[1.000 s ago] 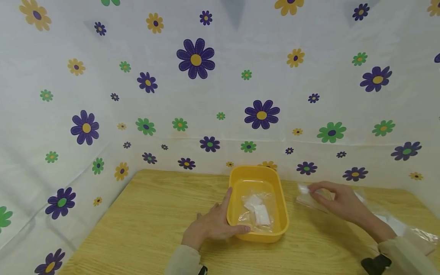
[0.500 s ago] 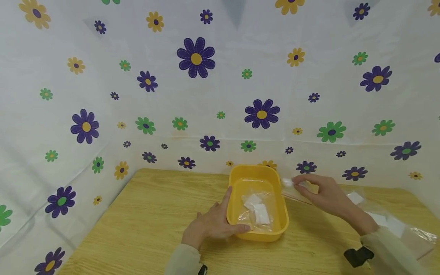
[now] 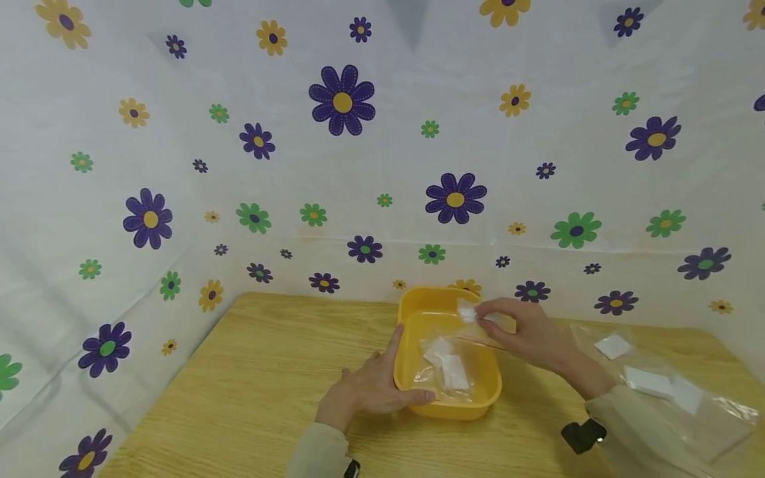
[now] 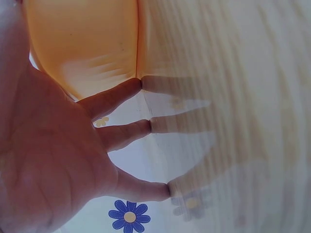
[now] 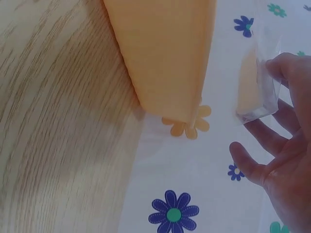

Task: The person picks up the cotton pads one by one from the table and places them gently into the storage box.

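Note:
A yellow plastic tub (image 3: 490,375) stands on the wooden table. My left hand (image 3: 372,390) lies spread against its left side, with the thumb along the near rim. In the left wrist view, straight fingertips (image 4: 163,190) touch the table beside the tub (image 4: 92,43). Over the tub's far right part, my right hand (image 3: 532,334) pinches a clear plastic bag (image 3: 467,312) with something white inside. The right wrist view has this bag (image 5: 252,90) between thumb and fingers, past the tub's outer wall. Inside the tub lies a clear bag (image 3: 455,373) with white pieces.
More clear bags (image 3: 651,382) with white pieces lie at the right of the table (image 3: 251,392), partly under the right sleeve (image 3: 639,425). A white flower-printed sheet (image 3: 382,153) hangs behind the table and along its left side.
My right hand has carried the pinched bag leftward from the table on the right to over the tub. The left hand and the tub have stayed in place.

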Motion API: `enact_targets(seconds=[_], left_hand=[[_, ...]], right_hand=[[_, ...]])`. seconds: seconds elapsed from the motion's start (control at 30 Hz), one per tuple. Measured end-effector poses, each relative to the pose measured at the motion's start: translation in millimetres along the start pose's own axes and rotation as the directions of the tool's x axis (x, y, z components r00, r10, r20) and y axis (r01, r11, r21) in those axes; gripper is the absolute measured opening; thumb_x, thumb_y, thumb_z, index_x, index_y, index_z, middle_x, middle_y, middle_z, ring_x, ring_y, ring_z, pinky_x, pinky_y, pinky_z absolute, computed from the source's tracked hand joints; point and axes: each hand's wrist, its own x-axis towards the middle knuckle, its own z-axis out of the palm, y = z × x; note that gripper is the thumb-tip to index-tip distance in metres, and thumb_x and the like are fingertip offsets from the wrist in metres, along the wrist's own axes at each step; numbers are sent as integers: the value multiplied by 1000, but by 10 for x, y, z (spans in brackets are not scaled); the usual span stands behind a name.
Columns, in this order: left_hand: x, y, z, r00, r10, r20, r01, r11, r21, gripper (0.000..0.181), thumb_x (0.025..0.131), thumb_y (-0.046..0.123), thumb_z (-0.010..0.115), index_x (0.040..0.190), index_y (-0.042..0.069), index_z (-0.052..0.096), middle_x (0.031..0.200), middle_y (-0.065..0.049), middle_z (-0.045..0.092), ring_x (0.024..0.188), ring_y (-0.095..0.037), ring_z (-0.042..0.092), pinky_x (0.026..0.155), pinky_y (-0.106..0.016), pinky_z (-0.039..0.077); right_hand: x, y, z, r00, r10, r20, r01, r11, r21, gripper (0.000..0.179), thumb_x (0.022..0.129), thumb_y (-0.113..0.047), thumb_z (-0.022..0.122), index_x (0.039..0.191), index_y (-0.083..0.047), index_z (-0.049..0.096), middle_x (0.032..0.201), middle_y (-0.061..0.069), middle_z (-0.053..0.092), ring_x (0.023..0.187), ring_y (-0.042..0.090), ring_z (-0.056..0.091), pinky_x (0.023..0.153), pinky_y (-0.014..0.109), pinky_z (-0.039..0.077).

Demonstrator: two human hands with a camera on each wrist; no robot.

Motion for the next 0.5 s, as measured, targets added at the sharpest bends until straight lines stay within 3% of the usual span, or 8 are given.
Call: enact_targets(seconds=[0.13, 0.5], left_hand=[[-4, -5, -2, 1000, -3, -4, 3, 1000, 8, 122, 77, 82, 64, 164, 38, -10, 164, -6, 41, 153, -41, 34, 112, -86, 16], [7, -14, 13, 1000, 2, -1, -2, 1000, 11, 122, 78, 82, 63, 164, 37, -10, 164, -4, 41, 154, -40, 32, 112, -86, 16]], right_hand=[[68, -16, 93, 999, -44, -6, 44, 999, 16, 21, 92, -2, 73, 111, -11, 75, 110, 2, 78, 103, 25, 72, 91, 43, 62], [180, -4, 284, 1000, -16, 18, 16, 1000, 24, 18, 93, -4, 73, 108, -12, 75, 108, 2, 78, 102, 23, 72, 92, 46, 61]])
